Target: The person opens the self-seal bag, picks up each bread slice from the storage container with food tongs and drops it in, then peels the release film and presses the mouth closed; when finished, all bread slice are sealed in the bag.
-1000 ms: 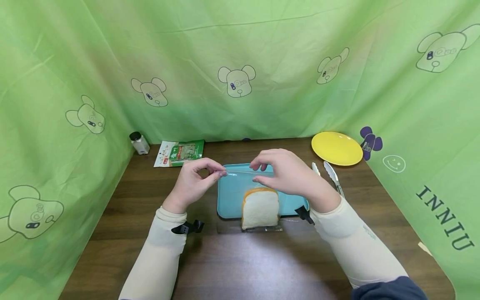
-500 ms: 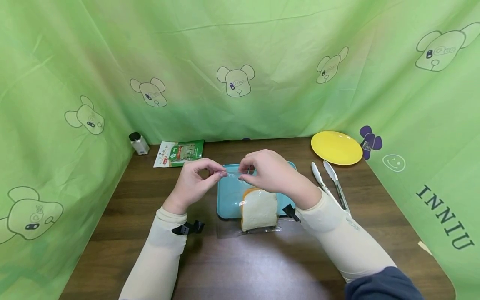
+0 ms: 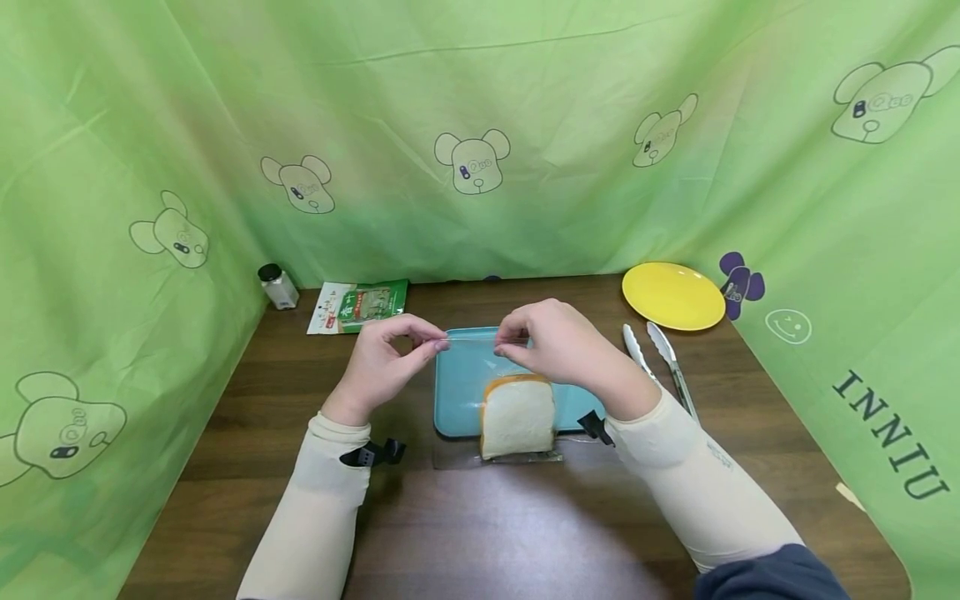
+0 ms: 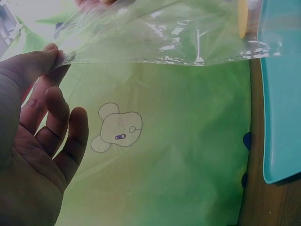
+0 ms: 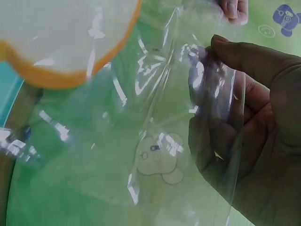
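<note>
A slice of white bread (image 3: 519, 418) with an orange-brown crust stands over the front part of a blue tray (image 3: 463, 385), inside a clear plastic bag (image 4: 188, 40). My left hand (image 3: 384, 365) pinches the left corner of the bag's top edge between thumb and index finger; its other fingers are loosely bent in the left wrist view. On the right, my right hand (image 3: 558, 350) pinches the bag's upper edge, the thumb on one side and the fingers seen through the film in the right wrist view. The edge runs tight between both hands.
Metal tongs (image 3: 673, 367) lie right of the tray, below a yellow plate (image 3: 673, 296). A green and white packet (image 3: 360, 307) and a black-lidded jar (image 3: 278, 287) are at the back left. Green curtain (image 3: 480, 233) surrounds the wooden table (image 3: 450, 533).
My right hand moved left and its fingers drew together at the bag's edge, then it shifted slightly right again. The left hand kept its pinch almost in place.
</note>
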`<state>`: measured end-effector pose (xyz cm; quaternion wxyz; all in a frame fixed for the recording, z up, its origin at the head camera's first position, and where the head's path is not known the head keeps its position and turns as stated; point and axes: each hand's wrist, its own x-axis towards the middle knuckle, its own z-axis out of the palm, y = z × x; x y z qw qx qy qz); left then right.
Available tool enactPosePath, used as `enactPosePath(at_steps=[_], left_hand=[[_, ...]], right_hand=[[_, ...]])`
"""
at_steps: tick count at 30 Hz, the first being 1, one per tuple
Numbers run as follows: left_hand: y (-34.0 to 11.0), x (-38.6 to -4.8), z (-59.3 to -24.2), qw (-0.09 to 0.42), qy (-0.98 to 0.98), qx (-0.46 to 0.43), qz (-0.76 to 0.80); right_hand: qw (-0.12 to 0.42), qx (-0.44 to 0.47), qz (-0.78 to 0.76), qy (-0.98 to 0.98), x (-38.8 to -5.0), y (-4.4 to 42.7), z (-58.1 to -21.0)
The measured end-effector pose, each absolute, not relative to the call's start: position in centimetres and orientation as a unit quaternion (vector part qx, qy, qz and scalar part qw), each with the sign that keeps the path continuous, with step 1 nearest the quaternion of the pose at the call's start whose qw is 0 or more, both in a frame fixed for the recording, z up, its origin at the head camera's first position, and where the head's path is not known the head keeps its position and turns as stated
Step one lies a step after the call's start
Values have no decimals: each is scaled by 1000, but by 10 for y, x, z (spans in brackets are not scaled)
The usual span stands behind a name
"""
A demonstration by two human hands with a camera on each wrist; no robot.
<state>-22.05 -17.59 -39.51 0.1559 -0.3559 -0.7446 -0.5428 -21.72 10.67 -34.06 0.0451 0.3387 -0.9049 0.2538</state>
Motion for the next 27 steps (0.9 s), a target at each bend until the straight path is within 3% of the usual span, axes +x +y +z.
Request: enactPosePath(at_steps=[27], left_hand=[[-185,-221,-393,136,-752,-349,-542]], right_hand=[[57,282,322,-902,-203,157,-354]])
